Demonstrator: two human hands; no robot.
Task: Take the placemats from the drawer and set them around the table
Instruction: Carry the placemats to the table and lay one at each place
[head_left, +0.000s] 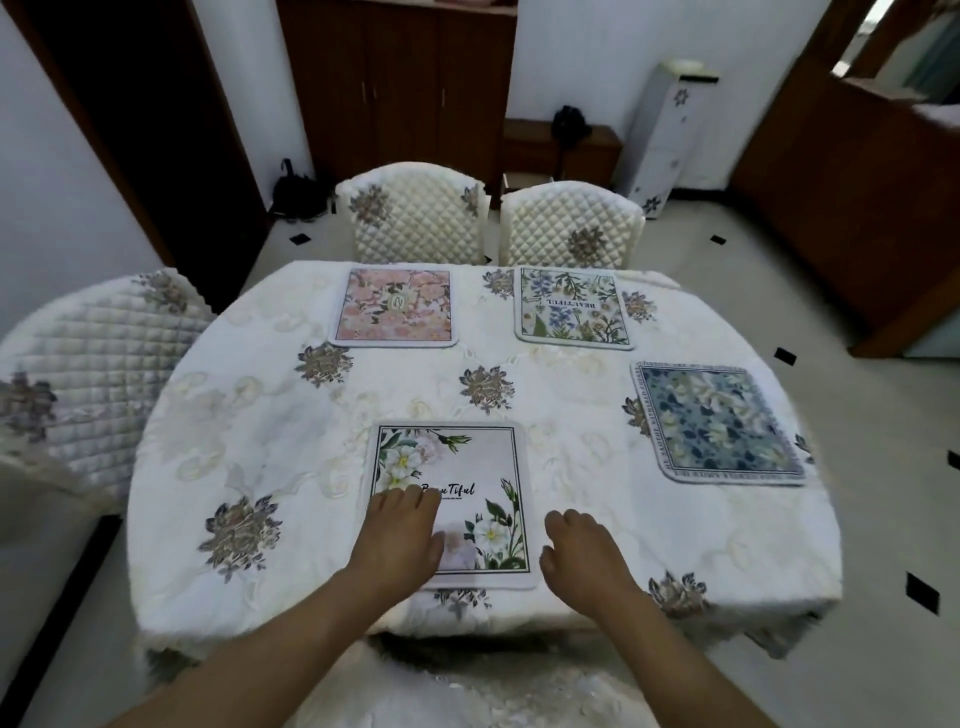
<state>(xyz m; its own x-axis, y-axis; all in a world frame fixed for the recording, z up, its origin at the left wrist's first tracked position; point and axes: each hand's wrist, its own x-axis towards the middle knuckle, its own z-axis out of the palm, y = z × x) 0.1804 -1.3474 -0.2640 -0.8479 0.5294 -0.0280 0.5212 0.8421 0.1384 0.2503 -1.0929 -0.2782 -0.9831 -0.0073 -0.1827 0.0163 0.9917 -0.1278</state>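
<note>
Several placemats lie flat on the table (260, 415), which wears a white embroidered cloth. A white floral mat lettered "Beautiful" (457, 467) sits at the near edge. My left hand (400, 540) rests palm down on its lower left part. Just right of that mat, my right hand (584, 556) hovers over the cloth with fingers loosely curled and holds nothing. A pink floral mat (395, 306) lies at the far left, a white and blue floral mat (571, 306) at the far right, and a blue floral mat (719, 423) on the right side.
Two quilted cream chairs (415, 218) (569, 223) stand at the far side and another quilted chair (88, 364) at the left. A dark wooden cabinet (395, 88) is behind. A chair seat shows under my arms at the near edge.
</note>
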